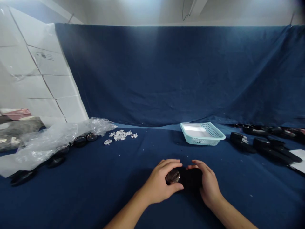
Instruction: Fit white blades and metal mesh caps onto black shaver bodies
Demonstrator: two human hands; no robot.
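Note:
My left hand curves its fingers and thumb around a dark, shiny round piece, whose glossy face catches the light. Beside it on the right is a matte black object, its outline hard to make out against the dark cloth. My right hand wraps around the right end of this black object, thumb side up. Whether the round piece is joined to the black object cannot be seen. Both hands are low over the blue cloth, just right of the middle.
A light blue perforated basket with a white lining stands beyond my hands. Small white pieces lie in a pile to its left. Clear plastic wrap partly covers round black parts at left. Several black parts lie at right.

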